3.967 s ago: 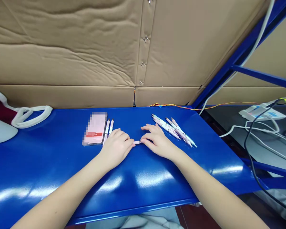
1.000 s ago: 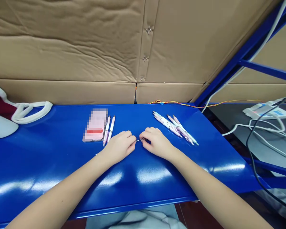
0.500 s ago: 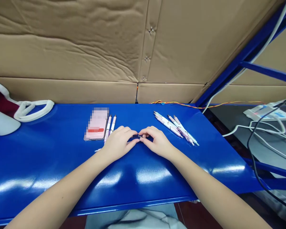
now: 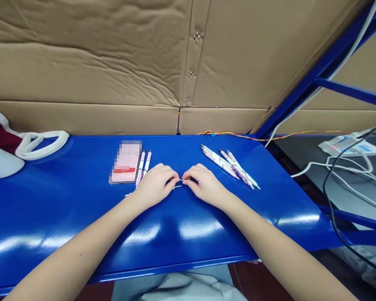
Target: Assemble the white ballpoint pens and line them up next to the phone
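My left hand (image 4: 158,182) and my right hand (image 4: 205,182) face each other over the blue table, fingertips almost meeting. Both are closed in a pinch on a small thin piece (image 4: 181,180) that spans the narrow gap between them; it is too small to tell its kind. Just below the fingertips shows a slim pale stick-like thing (image 4: 178,186), partly hidden by my left fingers. White and pink pens (image 4: 147,161) lie beside my left hand, partly covered by it. Several more pens (image 4: 221,161) lie in a loose group beyond my right hand.
A phone (image 4: 125,163) with a pink screen lies left of the pens. At the far left is a white-handled thing (image 4: 44,144). Cardboard (image 4: 113,83) walls the back. Cables (image 4: 335,167) and a blue frame bar (image 4: 351,92) stand at the right.
My fingertips have drawn slightly apart, and the thin piece between them now shows. The pale stick below them has come into view. The whole view has shifted a little.
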The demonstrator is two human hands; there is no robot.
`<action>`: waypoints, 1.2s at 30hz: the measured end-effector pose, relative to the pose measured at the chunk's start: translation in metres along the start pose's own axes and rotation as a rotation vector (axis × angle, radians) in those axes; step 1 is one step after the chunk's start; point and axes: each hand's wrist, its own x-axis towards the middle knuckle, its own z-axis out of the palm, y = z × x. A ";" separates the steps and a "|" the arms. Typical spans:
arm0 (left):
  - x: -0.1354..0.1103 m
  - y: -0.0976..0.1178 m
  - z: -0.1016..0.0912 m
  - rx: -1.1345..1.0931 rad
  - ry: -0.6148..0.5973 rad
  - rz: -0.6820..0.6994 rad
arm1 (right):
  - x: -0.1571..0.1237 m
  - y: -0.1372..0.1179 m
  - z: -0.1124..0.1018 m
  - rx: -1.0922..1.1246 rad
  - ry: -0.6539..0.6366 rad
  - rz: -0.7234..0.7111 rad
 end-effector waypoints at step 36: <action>-0.018 -0.004 -0.031 0.094 -0.344 -0.096 | -0.001 -0.019 0.004 -0.153 -0.061 0.025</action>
